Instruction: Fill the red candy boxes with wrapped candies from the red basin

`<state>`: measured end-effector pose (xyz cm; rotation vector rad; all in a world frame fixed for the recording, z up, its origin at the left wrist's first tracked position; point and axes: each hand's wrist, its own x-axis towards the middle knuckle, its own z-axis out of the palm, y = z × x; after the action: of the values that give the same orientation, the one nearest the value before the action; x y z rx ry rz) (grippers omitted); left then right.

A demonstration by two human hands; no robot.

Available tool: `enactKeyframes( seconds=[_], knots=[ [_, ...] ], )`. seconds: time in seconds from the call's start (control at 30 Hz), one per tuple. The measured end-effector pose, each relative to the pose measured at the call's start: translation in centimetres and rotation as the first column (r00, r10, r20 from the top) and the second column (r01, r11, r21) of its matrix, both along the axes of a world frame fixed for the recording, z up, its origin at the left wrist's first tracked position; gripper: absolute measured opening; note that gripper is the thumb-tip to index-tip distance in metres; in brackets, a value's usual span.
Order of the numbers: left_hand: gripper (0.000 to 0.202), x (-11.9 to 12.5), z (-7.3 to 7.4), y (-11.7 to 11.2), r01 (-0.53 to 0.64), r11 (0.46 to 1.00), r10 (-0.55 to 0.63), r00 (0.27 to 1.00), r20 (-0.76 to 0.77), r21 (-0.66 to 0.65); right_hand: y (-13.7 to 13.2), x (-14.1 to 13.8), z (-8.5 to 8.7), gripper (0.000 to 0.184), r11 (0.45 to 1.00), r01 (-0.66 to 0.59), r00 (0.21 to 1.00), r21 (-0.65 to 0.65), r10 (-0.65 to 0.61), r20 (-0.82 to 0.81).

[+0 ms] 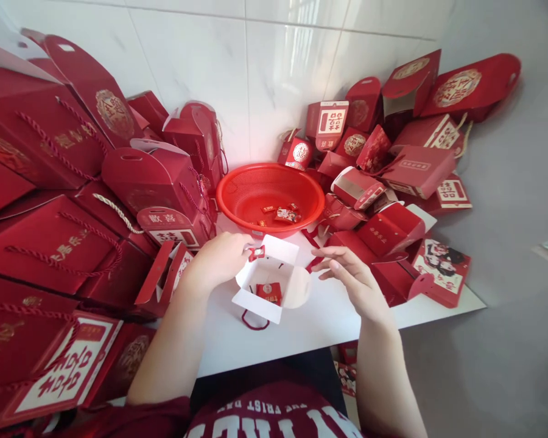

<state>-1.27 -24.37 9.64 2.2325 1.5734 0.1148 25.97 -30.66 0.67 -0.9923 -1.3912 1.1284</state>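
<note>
A small red wrapped candy [256, 253] is pinched in the fingertips of my left hand [226, 258], over the far left edge of an open gift box [278, 263] with white insides. At the bottom of that box lies a red packet [268, 293] with gold print. My right hand [344, 271] hovers just right of the box, fingers apart and holding nothing. A dark red cord handle [256, 323] sticks out from the box's near side. Behind the box stands a red plastic basket [226, 204] with a few small wrapped pieces [287, 214] inside.
Red gift boxes [50, 249] with rope handles are stacked high on the left. More red boxes [393, 228] lie in a loose heap on the right, up to the edge of the white table [333, 322]. A tiled wall [265, 79] closes off the back.
</note>
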Motion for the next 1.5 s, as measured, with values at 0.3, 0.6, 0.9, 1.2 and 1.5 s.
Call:
enactKeyframes(
  seconds=[0.3, 0.6, 0.9, 1.2, 1.5],
  knots=[
    [0.052, -1.1, -5.5, -3.5, -0.235, 0.972, 0.192, 0.833, 0.519, 0.017, -2.7, -2.5, -6.5, 0.049, 0.934, 0.3, 0.954, 0.195, -0.292, -0.07],
    [0.086, 0.5, -13.7, -4.0, -0.159, 0.918, 0.393, 0.248, 0.886, -0.363, -3.0, -7.3, -7.1, 0.126, 0.994, 0.012, 0.998, 0.105, -0.005, -0.066],
    [0.089, 2.2, -15.2, -6.4, -0.249, 0.967, 0.036, 0.355, 0.934, 0.057, -1.4, -9.5, -8.6, 0.069, 0.956, 0.292, 0.944, -0.021, -0.291, -0.156],
    [0.061, 1.9, -16.1, -6.6, -0.144, 0.957, -0.205, 0.277, 0.939, 0.252, -2.4, -8.8, -8.4, 0.039, 0.959, 0.267, 0.958, 0.101, -0.252, -0.14],
    [0.058, 1.3, -15.6, -6.2, -0.151, 0.95, -0.208, 0.34, 0.917, 0.272, -2.6, -8.9, -8.8, 0.042, 0.966, 0.254, 0.961, 0.044, -0.247, -0.129]
  ],
)
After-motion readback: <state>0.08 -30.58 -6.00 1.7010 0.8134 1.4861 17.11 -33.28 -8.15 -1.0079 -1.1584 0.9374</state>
